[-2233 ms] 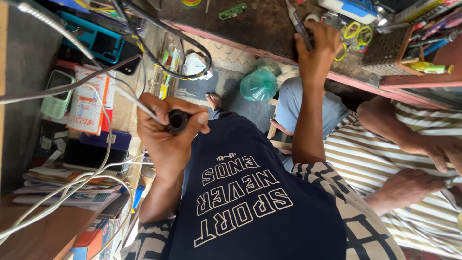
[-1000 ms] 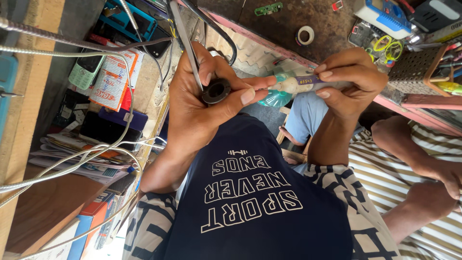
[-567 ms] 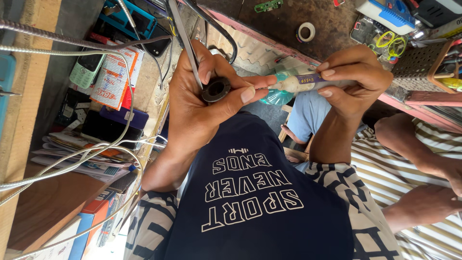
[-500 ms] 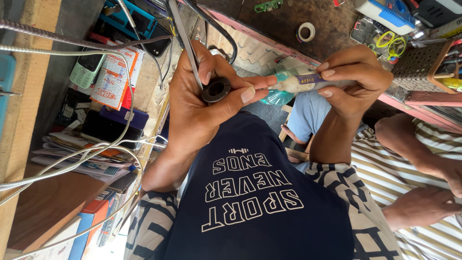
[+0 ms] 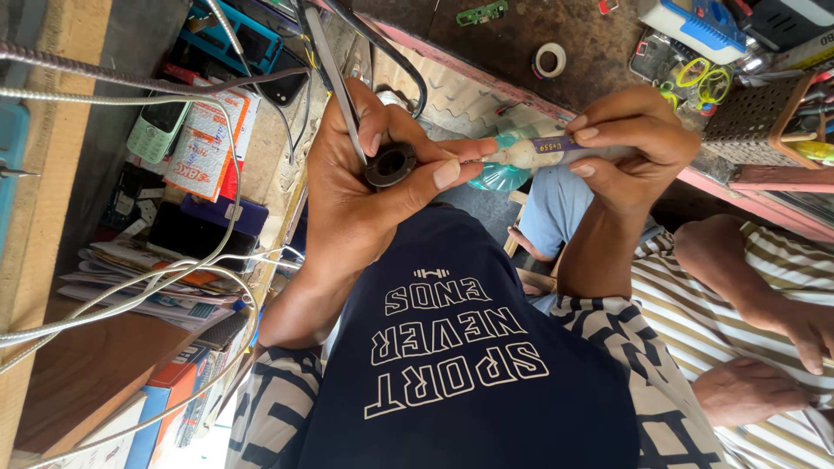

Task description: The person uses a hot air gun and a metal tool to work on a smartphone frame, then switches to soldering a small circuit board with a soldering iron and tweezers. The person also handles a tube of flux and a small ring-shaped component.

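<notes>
My left hand [image 5: 360, 204] pinches a small black ring-shaped part [image 5: 390, 164] between thumb and fingers, near the middle of the view. The same hand also grips thin metal tweezers [image 5: 334, 78] that stick upward. My right hand [image 5: 638, 139] holds a small white tube with a purple band [image 5: 543, 152]. Its tip points left and meets my left fingertips just beside the ring. Both hands hover over my dark blue printed shirt [image 5: 460, 373].
A dark cluttered workbench [image 5: 512, 39] carries a tape roll [image 5: 549, 61], a green circuit board [image 5: 483, 12] and tools. Left shelves hold phones [image 5: 156, 130], papers and flexible metal hoses [image 5: 130, 87]. Another person in a striped shirt sits at the right, one hand [image 5: 747, 391] resting low.
My right hand came back from the bench with the tube and brought its tip to the ring in my left hand. Over the last second both hands stay nearly still.
</notes>
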